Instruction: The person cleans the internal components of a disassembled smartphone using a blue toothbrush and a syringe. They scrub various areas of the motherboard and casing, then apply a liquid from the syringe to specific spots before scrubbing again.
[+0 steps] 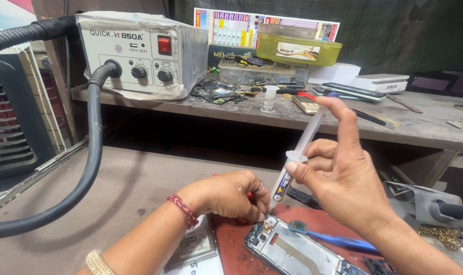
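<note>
My right hand [343, 173] holds a clear plastic syringe [297, 155] at a slant, forefinger up on the plunger, tip pointing down at the top corner of an opened phone [292, 252]. The phone lies face down on a red mat [236, 244] with its circuit board bare. My left hand [226, 196], with a ring and a red thread wristband, rests knuckles-up on the mat, its fingertips pinched at the phone's top edge beside the syringe tip. What those fingers grip is hidden. A blue toothbrush [328, 237] lies across the phone.
A grey hot-air station [140, 53] stands on the rear shelf [241, 109], its black hose [91, 153] looping down to the left. Phones, a small bottle, boxes and a green lidded container [297, 48] crowd the shelf. A metal plate [193, 247] lies by my left wrist.
</note>
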